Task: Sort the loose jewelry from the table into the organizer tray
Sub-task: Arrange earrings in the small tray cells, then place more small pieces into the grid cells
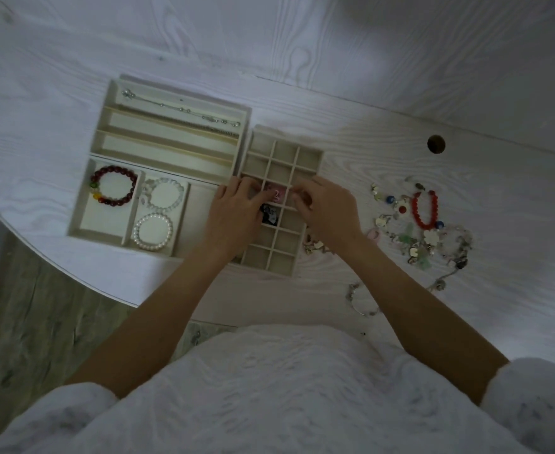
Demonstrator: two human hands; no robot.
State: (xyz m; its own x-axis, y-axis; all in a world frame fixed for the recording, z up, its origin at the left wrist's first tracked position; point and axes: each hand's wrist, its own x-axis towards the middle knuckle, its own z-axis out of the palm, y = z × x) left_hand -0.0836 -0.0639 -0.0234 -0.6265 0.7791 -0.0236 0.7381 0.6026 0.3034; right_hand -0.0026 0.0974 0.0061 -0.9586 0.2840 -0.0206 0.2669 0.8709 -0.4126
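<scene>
Sorting approx. halfway: three bead bracelets [114,185] & chains sit in organizer tray [282,271], both hands' fingers, left hand [236,209] & right hand [328,211], pinched together over pink piece [276,194] in grid cell; loose jewelry pile [423,224] remains on desk [466,178] at right.

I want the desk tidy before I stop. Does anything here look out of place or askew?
Yes. A heap of loose jewelry lies tangled on the table right of the grid tray, a red bead bracelet among it. A silver bangle lies apart near the table edge. The trays sit slightly offset, not flush.
</scene>
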